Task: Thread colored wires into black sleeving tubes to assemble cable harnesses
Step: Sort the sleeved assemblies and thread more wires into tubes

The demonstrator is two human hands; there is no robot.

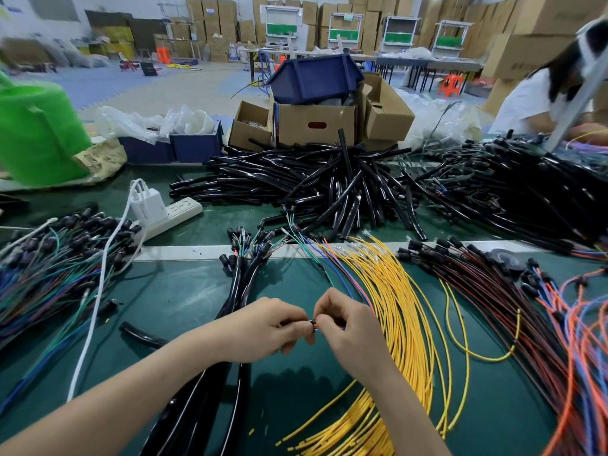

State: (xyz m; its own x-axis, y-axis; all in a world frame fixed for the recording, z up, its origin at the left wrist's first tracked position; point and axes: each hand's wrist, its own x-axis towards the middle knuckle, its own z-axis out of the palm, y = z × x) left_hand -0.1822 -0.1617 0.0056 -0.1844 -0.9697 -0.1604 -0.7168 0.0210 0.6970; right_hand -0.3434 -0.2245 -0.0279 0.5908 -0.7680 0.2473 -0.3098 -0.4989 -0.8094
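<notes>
Fingers [301, 328] pinch colored wires [315, 325] and black tube [311, 322].

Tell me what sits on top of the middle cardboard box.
A blue bin lies tilted on the box, over its open top. Something grey shows under its edge; the bin covers whatever else the box holds.

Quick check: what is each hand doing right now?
Left hand: grips the black tube end.
Right hand: pinches the colored wires at that end.
</notes>
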